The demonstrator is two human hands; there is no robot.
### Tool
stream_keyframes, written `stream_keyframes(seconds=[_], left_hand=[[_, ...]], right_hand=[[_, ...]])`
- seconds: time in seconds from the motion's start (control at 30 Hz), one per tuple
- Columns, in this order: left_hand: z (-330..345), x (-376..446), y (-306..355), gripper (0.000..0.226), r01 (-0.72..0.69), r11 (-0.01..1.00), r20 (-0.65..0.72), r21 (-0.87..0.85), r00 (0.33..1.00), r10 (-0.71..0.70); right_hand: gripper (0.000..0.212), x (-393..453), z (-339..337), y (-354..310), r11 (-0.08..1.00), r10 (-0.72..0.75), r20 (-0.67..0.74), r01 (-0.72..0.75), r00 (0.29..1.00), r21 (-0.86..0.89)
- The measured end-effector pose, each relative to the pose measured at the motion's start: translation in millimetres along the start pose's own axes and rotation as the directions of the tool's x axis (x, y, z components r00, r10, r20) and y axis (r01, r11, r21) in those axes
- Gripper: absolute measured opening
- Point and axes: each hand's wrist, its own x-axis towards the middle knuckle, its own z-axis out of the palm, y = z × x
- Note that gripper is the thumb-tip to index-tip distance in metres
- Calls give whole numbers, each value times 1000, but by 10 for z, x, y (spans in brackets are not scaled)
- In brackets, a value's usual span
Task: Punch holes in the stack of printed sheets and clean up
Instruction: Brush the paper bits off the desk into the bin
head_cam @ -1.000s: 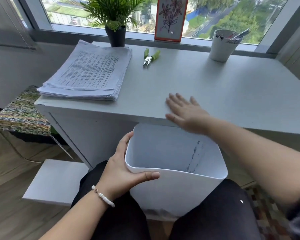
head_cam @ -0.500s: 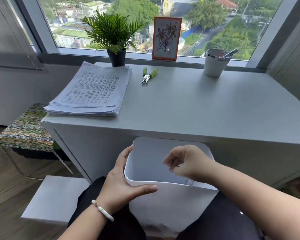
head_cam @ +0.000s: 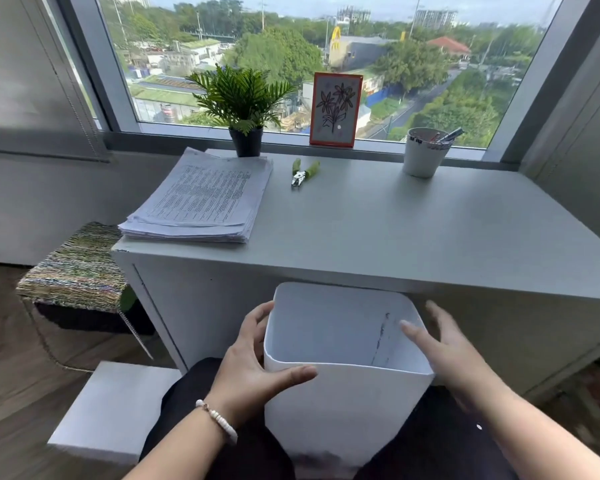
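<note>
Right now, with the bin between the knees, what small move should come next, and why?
Probably close the right hand onto the white bin's right rim. The left hand already grips the left rim, while the right one is open beside it; two grips would let the bin be set down steadily.

Grey-white desk (head_cam: pixel 413 230) against a wide window (head_cam: pixel 326 46), daylight, trees and rooftops outside. Potted plant (head_cam: pixel 243 105), framed flower drawing (head_cam: pixel 335 110) and white cup of pens (head_cam: pixel 425 152) along the sill side. Woven-topped stool (head_cam: pixel 73 268) left of desk. Wood floor (head_cam: pixel 7 375), white box (head_cam: pixel 115 407) on it.
</note>
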Motion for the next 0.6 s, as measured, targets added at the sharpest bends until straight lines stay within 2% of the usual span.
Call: stream_keyframes(seconds=[0.03, 0.1, 0.23, 0.4, 0.53, 0.6], left_hand=[[15, -31, 18, 99, -2, 1000, -1, 5, 1000, 2], [14, -76, 12, 101, -12, 1000, 11, 21, 1000, 12], [-75, -331, 89, 120, -80, 989, 32, 122, 997, 77], [-318, -688, 406, 122, -204, 967, -17, 153, 978, 209], [-620, -897, 957, 119, -276, 959, -125, 65, 951, 282], [-829, -950, 1252, 113, -296, 952, -172, -78, 945, 279]], right_hand=[[57, -63, 46, 63, 977, 98, 116, -118, 988, 180], [58, -131, 83, 127, 939, 115, 198, -172, 973, 297], [64, -394, 103, -2, 937, -3, 161, -53, 987, 345], [59, -802, 97, -422, 946, -196, 154, 146, 969, 289], [58, -1036, 59, -1151, 930, -348, 345, 276, 872, 241], [54, -1137, 104, -1552, 900, -428, 413, 336, 804, 278]])
